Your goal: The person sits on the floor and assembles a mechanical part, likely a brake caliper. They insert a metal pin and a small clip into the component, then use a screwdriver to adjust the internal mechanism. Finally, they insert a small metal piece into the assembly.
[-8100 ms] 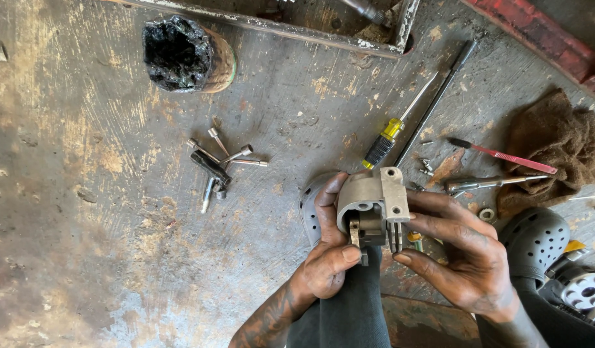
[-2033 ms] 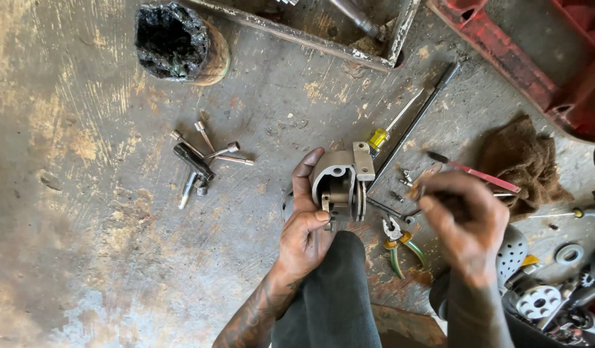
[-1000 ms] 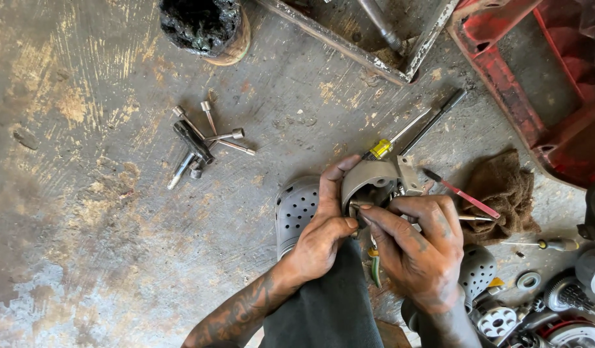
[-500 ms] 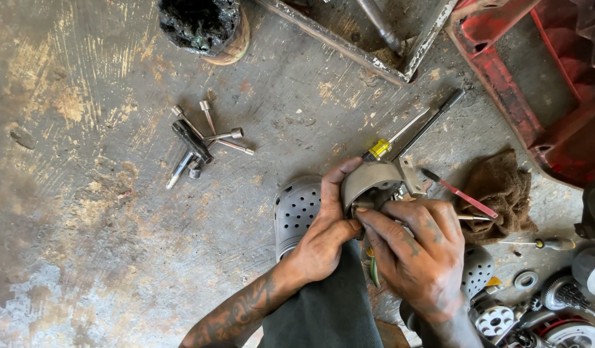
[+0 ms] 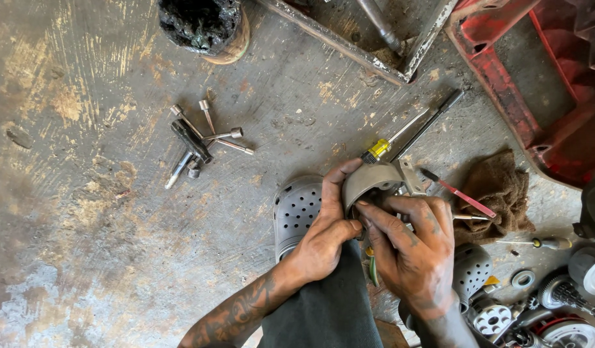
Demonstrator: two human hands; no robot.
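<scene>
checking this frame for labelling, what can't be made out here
Head view only:
- Underside of the curved grey metal part: covered by the left hand and right hand.
- Green-handled tool: mostly hidden between the wrists.
- Red metal frame: cut off at the right edge.

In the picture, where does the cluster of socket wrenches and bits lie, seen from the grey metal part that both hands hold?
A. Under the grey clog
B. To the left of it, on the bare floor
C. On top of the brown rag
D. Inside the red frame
B. The cluster of socket wrenches lies on the stained floor, well to the left of the grey metal part held by the left hand and the right hand.
</scene>
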